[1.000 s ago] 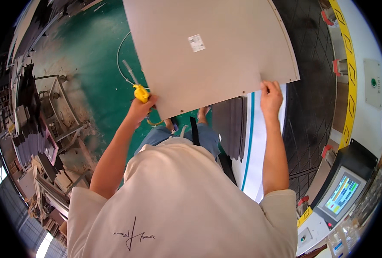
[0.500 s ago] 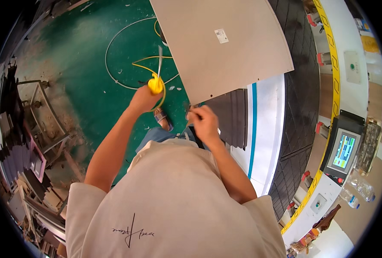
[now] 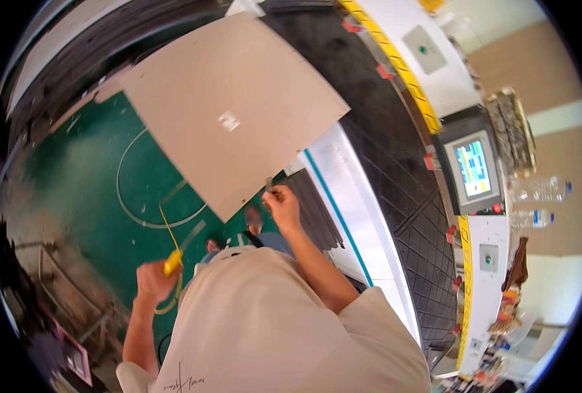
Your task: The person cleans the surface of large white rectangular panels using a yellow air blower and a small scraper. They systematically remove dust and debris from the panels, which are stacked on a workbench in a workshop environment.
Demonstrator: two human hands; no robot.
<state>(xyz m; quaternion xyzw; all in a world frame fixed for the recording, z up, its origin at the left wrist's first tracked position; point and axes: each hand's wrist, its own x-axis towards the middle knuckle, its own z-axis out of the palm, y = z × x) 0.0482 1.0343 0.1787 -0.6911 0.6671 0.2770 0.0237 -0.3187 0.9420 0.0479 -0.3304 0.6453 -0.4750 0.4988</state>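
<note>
While in left hand (image 3: 154,281) — yellow tool (image 3: 173,262)

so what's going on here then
A person is working with both hands beside a large beige board. The left hand grips a yellow tool, held off to the board's left side. The right hand is at the board's near edge, pinching a small dark thing too blurred to name. A white label is on the board, and a lit screen stands off to the right.
</note>
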